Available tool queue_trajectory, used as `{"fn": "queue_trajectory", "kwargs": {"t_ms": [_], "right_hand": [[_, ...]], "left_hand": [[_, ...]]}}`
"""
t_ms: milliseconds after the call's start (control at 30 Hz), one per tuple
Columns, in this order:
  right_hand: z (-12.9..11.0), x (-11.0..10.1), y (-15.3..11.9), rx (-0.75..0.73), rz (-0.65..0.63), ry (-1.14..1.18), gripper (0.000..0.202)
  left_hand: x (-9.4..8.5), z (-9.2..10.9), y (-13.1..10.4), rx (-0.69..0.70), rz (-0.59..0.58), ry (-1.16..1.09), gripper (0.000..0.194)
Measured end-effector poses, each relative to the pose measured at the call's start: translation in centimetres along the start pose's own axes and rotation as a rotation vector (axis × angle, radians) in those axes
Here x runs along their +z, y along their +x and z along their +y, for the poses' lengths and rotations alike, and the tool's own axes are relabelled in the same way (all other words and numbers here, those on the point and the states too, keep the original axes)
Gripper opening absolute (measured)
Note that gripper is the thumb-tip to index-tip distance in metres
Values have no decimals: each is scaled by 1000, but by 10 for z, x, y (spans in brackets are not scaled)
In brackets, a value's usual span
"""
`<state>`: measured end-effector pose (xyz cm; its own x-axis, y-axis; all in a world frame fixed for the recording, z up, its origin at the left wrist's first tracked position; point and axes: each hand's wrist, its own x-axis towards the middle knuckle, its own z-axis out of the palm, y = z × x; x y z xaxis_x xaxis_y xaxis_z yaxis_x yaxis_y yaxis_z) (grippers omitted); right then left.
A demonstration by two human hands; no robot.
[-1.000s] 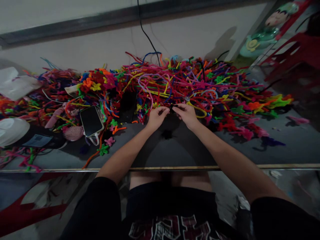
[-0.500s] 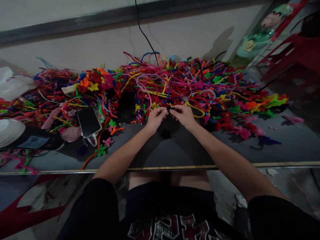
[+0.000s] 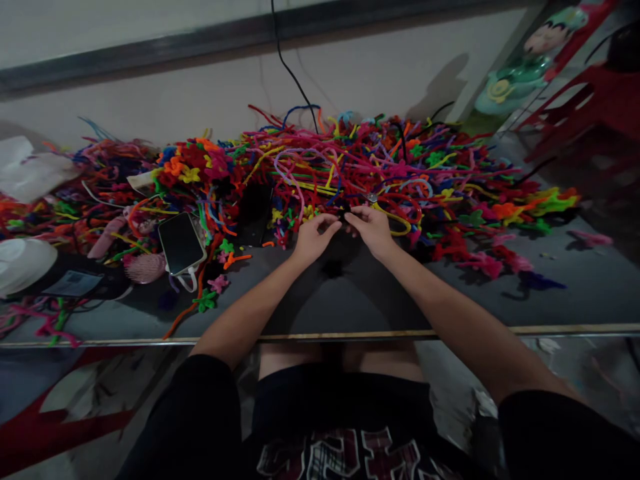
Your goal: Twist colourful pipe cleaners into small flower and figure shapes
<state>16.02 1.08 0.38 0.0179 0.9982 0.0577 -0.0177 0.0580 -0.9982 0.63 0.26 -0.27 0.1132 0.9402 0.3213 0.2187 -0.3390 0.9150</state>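
Close together over the front of the heap, my left hand (image 3: 316,238) and my right hand (image 3: 371,230) pinch a small black fuzzy pipe cleaner piece (image 3: 344,213) between their fingertips. Its exact shape is hard to make out in the dim light. Below the hands, a black pipe cleaner flower (image 3: 333,268) lies on the dark table (image 3: 300,313). Just behind my right hand are the metal end of a tool (image 3: 371,198) and a yellow loop (image 3: 400,225), partly hidden.
A tangled heap of coloured pipe cleaners (image 3: 320,157) runs along the wall. To the left are a phone (image 3: 181,243) with a white cable, a pink hairbrush (image 3: 145,268), a white lidded container (image 3: 25,267) and a plastic bag (image 3: 33,170). Red chairs (image 3: 585,100) stand at right.
The black piece shows more clearly between the hands, and the fingers have shifted around it. My right hand has moved slightly right. The whole view has shifted a little.
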Motion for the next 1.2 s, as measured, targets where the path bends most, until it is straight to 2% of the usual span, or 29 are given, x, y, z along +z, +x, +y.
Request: {"fn": "queue_trajectory", "kwargs": {"t_ms": [233,467,633,800,933,1067,1200], "right_hand": [[0,1,-1,9,-32,-15,29],[-1,-1,-3,-14,-68,-81,27],[-1,-1,-4,-13,-87,-109,26],[1,-1,-2,-54,-20,-135,27],[-4,-2,-3,-54,-26,-130,24],[-9,-1,-5,-24,-61,-95,20],[-9,0,-5,-26,-90,-99,24]], "left_hand": [[0,-1,0,3,14,27,13],[0,-1,0,-15,-78,-11,11],[-2,1,0,3,-87,23,11],[-4,10,-3,87,-50,268,14],[-11,15,-3,190,20,421,24],[-19,9,1,352,-28,507,23],[-23,2,3,383,-19,499,22]]}}
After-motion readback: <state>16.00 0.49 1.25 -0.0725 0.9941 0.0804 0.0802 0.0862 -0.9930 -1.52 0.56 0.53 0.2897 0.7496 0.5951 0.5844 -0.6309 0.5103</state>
